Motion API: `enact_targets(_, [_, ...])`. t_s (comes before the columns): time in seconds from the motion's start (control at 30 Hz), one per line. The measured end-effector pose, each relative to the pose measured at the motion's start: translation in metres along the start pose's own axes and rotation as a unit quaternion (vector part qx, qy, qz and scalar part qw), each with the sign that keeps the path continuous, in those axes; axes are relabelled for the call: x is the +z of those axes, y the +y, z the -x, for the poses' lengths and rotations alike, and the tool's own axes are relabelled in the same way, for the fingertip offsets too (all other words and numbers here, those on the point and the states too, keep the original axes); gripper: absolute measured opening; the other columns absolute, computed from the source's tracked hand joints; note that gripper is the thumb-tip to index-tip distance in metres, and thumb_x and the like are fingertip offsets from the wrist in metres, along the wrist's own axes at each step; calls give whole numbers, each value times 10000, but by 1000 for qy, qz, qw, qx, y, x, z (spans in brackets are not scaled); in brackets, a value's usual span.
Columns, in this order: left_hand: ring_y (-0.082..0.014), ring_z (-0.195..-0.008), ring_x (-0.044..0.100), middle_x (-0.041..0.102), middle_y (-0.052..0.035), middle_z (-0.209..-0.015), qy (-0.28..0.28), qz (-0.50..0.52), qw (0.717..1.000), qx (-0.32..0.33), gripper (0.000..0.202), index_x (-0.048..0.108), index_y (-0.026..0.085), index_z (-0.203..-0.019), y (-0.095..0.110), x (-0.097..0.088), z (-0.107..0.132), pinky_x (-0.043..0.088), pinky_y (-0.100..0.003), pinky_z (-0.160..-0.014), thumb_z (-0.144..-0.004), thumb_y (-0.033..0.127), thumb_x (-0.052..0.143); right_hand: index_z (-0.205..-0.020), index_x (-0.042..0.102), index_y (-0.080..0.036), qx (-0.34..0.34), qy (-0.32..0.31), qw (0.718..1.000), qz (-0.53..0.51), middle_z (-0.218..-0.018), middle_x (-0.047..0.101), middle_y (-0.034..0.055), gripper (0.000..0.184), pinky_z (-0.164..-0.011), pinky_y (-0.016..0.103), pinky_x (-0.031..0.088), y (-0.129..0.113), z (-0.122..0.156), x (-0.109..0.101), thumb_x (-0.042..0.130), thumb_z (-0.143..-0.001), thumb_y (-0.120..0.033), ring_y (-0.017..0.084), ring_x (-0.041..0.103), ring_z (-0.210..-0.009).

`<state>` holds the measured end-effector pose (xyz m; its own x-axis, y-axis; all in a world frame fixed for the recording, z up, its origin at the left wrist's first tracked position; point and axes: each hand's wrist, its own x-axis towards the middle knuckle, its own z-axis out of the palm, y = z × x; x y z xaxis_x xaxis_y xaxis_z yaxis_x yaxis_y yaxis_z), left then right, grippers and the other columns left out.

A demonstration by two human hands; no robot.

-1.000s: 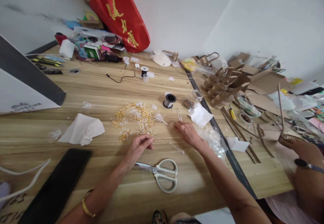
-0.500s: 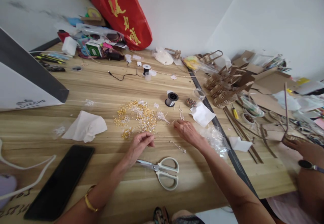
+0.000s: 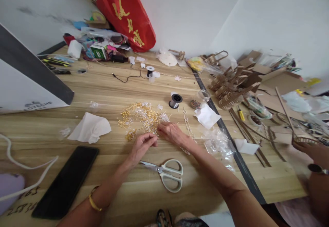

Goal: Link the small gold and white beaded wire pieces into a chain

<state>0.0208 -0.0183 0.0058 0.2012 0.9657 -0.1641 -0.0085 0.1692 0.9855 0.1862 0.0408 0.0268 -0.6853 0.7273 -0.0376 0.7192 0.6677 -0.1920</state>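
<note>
A pile of small gold and silver jewellery findings (image 3: 140, 112) lies on the wooden table. My left hand (image 3: 142, 145) rests at its near edge, thumb and forefinger pinched together; whatever they hold is too small to make out. My right hand (image 3: 171, 133) is at the pile's right edge with its fingers bent and closed, their tips partly hidden. To its right lies a thin beaded chain (image 3: 186, 120), running partly beneath my right wrist. Scissors (image 3: 164, 172) with pale handles lie nearer me, blades toward my left forearm.
A wire spool (image 3: 175, 100), a heap of dark beads (image 3: 195, 104) and white paper (image 3: 207, 116) lie beyond my hands. On the left are a tissue (image 3: 89, 128) and a black phone (image 3: 66, 182). Another person's hand (image 3: 311, 150) holds a woven piece at right, near small baskets (image 3: 226, 88).
My right hand has moved left from the beaded chain to the findings pile, and the chain now lies stretched toward me under my wrist. My left hand keeps its pinch in place.
</note>
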Motion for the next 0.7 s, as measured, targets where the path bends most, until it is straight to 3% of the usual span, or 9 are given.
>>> enact_targets(0.1, [-128,-618,556,606,-4,-606,4,1,1000,5,225,612,141,-658,-1,-1,-1,460,-240,-640,-749,347,601,-937,568,-154,-32,26,998,-52,-855,612,43,89,-587,205,333,4,2,6,491,-896,-172,123,562,-731])
enact_targets(0.2, [-129,-621,563,612,-5,-609,8,1,1000,4,217,618,141,-670,-3,-2,-2,464,-243,-649,-748,343,606,-1045,554,-168,-43,42,994,-86,-929,614,50,181,-663,217,402,13,13,3,430,-919,-129,124,581,-781])
enact_targets(0.37, [-130,-624,563,614,-5,-613,6,-22,1000,10,230,619,142,-656,-2,-2,-2,460,-239,-644,-751,350,597,-1130,556,-158,-21,41,998,-47,-1068,610,114,253,-818,327,467,12,50,-1,404,-929,-156,192,579,-974])
enact_targets(0.43, [-131,-618,560,614,-6,-611,-3,-35,999,18,233,617,143,-649,-3,-1,-1,454,-236,-632,-751,350,588,-1235,500,-143,-3,51,999,-9,-1224,548,143,328,-946,409,420,4,66,5,427,-927,-230,242,499,-1144])
enact_targets(0.53, [-138,-624,563,619,-13,-613,-22,-58,998,33,230,614,146,-638,-3,0,-1,448,-237,-630,-752,342,575,-1398,295,-119,15,48,998,30,-1421,359,161,556,-1065,523,265,-8,86,21,442,-916,-354,290,276,-1336])
enact_targets(0.7, [-145,-632,563,622,-19,-625,-38,-92,994,49,237,607,149,-621,-4,2,1,435,-241,-633,-769,329,558,-1443,193,-130,14,31,999,31,-1474,245,161,656,-1094,525,199,-18,90,39,404,-913,-453,275,163,-1383])
